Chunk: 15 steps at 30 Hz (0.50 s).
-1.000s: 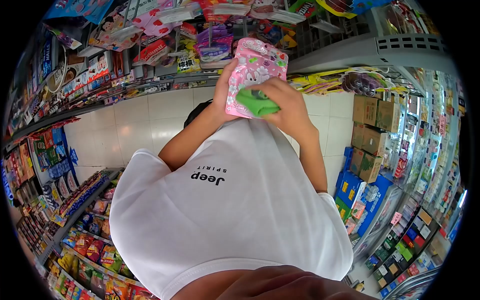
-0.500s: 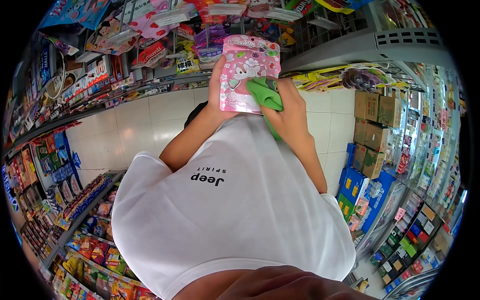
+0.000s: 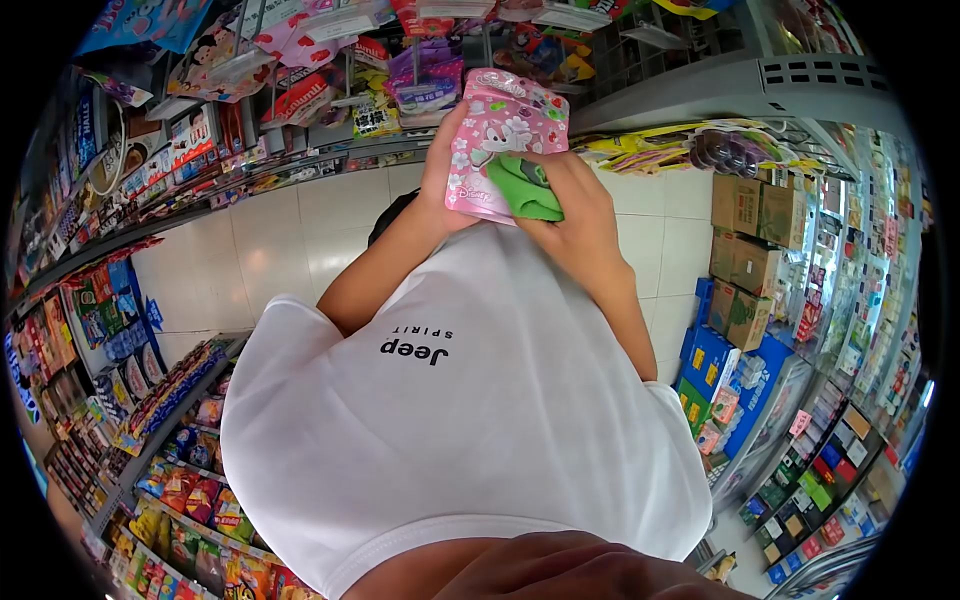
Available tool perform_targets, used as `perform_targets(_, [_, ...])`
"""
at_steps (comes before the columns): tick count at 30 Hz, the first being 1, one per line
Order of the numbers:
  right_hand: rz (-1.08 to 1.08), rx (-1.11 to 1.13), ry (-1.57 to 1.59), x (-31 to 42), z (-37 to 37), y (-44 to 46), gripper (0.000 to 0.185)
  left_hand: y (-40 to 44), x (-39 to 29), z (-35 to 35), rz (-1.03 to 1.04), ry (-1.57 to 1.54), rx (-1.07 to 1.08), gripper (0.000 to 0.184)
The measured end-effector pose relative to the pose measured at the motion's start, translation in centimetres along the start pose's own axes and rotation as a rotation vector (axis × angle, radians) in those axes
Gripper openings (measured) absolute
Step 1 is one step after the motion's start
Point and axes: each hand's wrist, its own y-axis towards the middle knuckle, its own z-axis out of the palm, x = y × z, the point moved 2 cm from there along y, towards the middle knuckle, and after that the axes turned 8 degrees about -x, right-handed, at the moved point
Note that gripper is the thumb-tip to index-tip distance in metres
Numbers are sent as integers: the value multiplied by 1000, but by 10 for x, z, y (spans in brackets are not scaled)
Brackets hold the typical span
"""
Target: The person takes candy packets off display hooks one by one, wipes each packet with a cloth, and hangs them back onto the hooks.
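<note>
A pink candy pouch (image 3: pixel 487 135) with a cartoon animal and flowers on its front is in my left hand (image 3: pixel 440 180), gripped along its left side and lower edge. Part of that hand is hidden behind the pouch. My right hand (image 3: pixel 580 205) is closed around a green cloth (image 3: pixel 527 188), which lies against the lower right part of the pouch's front. The pouch is slightly tilted, its top leaning right, in front of the hanging snack bags.
Hooks with hanging snack bags (image 3: pixel 425 80) and a grey shelf rail (image 3: pixel 690 95) are just beyond my hands. Cardboard boxes (image 3: pixel 735 265) are stacked at right on the tiled floor (image 3: pixel 270 250). A snack rack (image 3: pixel 190 500) stands at lower left.
The pouch has shifted slightly right and tilted clockwise. The green cloth has moved lower on its front and is more bunched, with my right hand closer over it.
</note>
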Motion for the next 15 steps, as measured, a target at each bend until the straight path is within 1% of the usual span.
perform_targets(3, [10, 72, 40, -1, -6, 3, 50, 2, 5, 2, -29, -23, -37, 61])
perform_targets(6, [-61, 111, 104, 2, -3, 6, 49, 6, 6, 1, -43, -33, 24, 58])
perform_targets(8, [-103, 150, 104, 7, 1, 7, 49, -13, 10, 18, 170, 329, -125, 59])
perform_targets(10, [-122, 218, 51, 13, 3, 8, 49, -3, 7, 10, -26, 195, -74, 62])
perform_targets(13, [-135, 256, 12, 18, 1, 8, 47, 1, 10, 7, -49, 163, -123, 64])
perform_targets(15, [-61, 329, 2, 13, -11, 8, 45, 1, 9, 8, 39, 180, -142, 64])
